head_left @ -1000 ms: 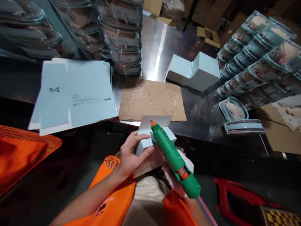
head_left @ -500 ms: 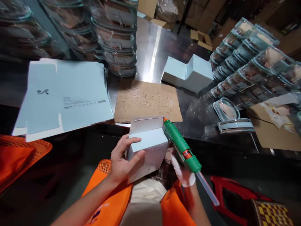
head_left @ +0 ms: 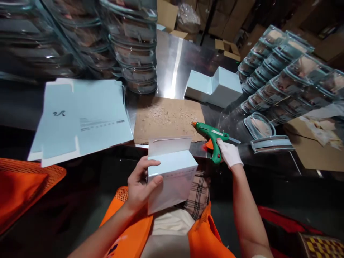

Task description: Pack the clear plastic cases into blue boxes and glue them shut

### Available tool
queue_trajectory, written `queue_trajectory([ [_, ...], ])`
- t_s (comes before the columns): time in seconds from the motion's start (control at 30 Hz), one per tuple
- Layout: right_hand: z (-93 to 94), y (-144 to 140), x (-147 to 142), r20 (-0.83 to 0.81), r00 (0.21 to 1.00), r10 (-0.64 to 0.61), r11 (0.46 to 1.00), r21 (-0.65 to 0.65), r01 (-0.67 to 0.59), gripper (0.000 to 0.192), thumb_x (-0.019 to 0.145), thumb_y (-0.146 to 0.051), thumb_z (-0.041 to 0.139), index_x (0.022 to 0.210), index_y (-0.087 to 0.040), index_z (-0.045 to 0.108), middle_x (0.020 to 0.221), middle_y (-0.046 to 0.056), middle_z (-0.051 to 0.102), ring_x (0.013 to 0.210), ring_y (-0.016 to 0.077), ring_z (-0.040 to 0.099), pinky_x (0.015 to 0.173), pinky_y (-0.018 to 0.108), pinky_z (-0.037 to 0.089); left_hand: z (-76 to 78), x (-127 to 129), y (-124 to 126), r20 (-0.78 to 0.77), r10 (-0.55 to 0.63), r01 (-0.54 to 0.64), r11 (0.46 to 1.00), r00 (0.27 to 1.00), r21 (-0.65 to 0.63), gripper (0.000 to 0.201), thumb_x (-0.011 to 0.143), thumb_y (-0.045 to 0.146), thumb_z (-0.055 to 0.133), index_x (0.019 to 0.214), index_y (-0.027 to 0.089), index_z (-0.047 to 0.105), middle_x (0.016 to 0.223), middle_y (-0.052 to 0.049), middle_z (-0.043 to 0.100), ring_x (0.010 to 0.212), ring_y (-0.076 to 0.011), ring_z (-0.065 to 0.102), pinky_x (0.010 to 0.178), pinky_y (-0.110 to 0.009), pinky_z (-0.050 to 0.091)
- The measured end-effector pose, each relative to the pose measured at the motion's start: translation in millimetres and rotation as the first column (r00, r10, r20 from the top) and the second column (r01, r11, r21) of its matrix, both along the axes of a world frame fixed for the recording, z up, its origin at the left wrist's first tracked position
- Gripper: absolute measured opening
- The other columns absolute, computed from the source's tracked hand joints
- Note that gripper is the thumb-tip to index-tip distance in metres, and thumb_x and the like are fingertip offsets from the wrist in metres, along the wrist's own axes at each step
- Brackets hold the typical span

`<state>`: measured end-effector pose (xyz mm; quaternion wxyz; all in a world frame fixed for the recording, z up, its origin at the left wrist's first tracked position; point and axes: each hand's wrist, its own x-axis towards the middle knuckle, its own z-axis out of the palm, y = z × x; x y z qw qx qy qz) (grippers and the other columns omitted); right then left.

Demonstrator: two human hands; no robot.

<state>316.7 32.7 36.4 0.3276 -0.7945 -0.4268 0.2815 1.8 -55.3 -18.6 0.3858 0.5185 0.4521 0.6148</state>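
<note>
My bare left hand [head_left: 142,181] grips the left end of a white carton [head_left: 173,182] over my lap, thumb in front and a finger across the top. The carton's end flap [head_left: 169,145] stands raised, with a thin glossy line along its upper edge. In a white glove, my right hand [head_left: 228,152] is at the handle of a green hot glue gun [head_left: 212,134], which lies on its side across the right end of a brown cardboard sheet [head_left: 166,118]. Its orange nozzle points left and a clear glue stick sticks out behind. The glove's far fingers are hidden.
Flat printed cartons [head_left: 86,118] lie stacked at left. Folded white boxes [head_left: 225,86] stand behind the sheet. Tall stacks of clear lidded containers [head_left: 139,53] rise at back left, with more containers [head_left: 282,75] at right. A red stool [head_left: 285,222] is low at right.
My right hand has carried the glue gun from the carton flap's right corner up and right onto the cardboard sheet, turning it on its side. My left hand still holds the carton.
</note>
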Motion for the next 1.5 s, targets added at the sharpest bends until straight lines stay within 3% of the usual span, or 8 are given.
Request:
queue_trajectory([
  [0.2,10.3,-40.9,-59.1,-0.340,0.915,0.217,0.960,0.243,-0.137,0.055,0.073,-0.051,0.089,0.116,-0.020,0.078,0.104,0.008,0.081,0.096,0.0250,0.074,0.089,0.037,0.059,5.7,2.7,3.3,-0.017,-0.061,0.061,0.998,0.998,-0.031,0.046,0.084,0.067,0.078,0.092,0.022,0.075,0.096,-0.006,0.071,0.087,-0.0214,0.068,0.072,-0.029,0.053],
  [0.43,-12.3,-48.7,-80.8,-0.678,0.665,0.313,0.949,0.203,-0.240,0.054,0.069,-0.060,0.095,0.104,-0.021,0.082,0.101,0.005,0.081,0.097,0.0259,0.075,0.090,0.038,0.060,0.0,9.9,6.4,0.134,-0.084,0.094,0.994,0.987,-0.063,0.044,0.079,0.056,0.088,0.102,0.022,0.071,0.128,-0.013,0.069,0.108,-0.0266,0.072,0.084,-0.032,0.057],
  [0.57,-7.7,-60.2,-58.2,-0.475,0.531,0.702,0.710,0.404,-0.577,0.079,0.075,-0.090,0.070,0.115,-0.024,0.083,0.138,0.014,0.073,0.130,0.0354,0.067,0.112,0.050,0.052,-2.8,8.7,11.1,0.300,-0.141,0.145,0.989,0.944,0.008,0.056,0.086,0.047,0.085,0.132,0.036,0.056,0.113,-0.005,0.071,0.106,-0.0254,0.074,0.089,-0.038,0.058],
  [0.7,-9.0,-68.3,-58.0,-0.168,0.517,0.839,0.526,0.489,-0.696,0.058,0.086,-0.069,0.079,0.128,-0.029,0.079,0.146,0.013,0.068,0.134,0.0306,0.065,0.117,0.050,0.049,0.8,0.7,12.0,0.057,-0.233,0.226,0.968,0.971,0.108,0.018,0.093,0.042,0.079,0.101,0.025,0.075,0.116,-0.008,0.066,0.117,-0.0285,0.071,0.100,-0.044,0.057],
  [0.93,-31.7,-72.7,-67.3,0.025,0.547,0.836,0.433,0.583,-0.688,0.025,0.106,-0.042,0.063,0.125,-0.032,0.077,0.133,0.009,0.075,0.136,0.0266,0.064,0.114,0.051,0.052,10.5,0.9,9.2,-0.082,-0.259,0.270,0.945,0.962,0.187,0.011,0.100,0.034,0.072,0.100,0.024,0.077,0.114,-0.007,0.069,0.122,-0.0261,0.071,0.108,-0.043,0.057],
  [1.13,-35.5,-108.5,-63.0,0.450,0.760,0.469,0.508,0.566,-0.649,0.095,0.088,-0.076,0.072,0.166,-0.038,0.034,0.175,0.013,0.027,0.157,0.0392,0.038,0.125,0.066,0.037,23.0,1.4,11.4,0.046,0.063,-0.065,0.997,0.997,0.045,0.011,0.097,0.035,0.076,0.096,0.025,0.077,0.108,-0.003,0.074,0.117,-0.0203,0.071,0.107,-0.032,0.053],
  [1.33,-45.0,-132.4,-70.3,0.875,0.428,0.224,0.269,0.367,-0.891,0.014,0.093,-0.034,0.078,0.103,-0.042,0.072,0.104,-0.010,0.073,0.116,0.0177,0.058,0.135,0.051,0.015,40.5,15.0,25.3,0.458,0.268,-0.052,0.901,0.848,-0.431,0.052,0.077,0.068,0.087,0.103,0.024,0.075,0.108,-0.004,0.077,0.092,-0.0188,0.074,0.077,-0.025,0.062],
  [1.5,-9.5,-87.7,-42.8,0.911,0.365,0.190,0.231,0.320,-0.919,0.023,0.102,-0.030,0.062,0.124,-0.024,0.064,0.111,0.003,0.077,0.112,0.0195,0.070,0.124,0.050,0.039,31.9,9.3,24.1,0.552,0.132,0.046,0.954,0.824,-0.296,0.086,0.075,0.086,0.073,0.148,0.044,0.057,0.159,-0.004,0.058,0.143,-0.0286,0.059,0.095,-0.035,0.064],
])
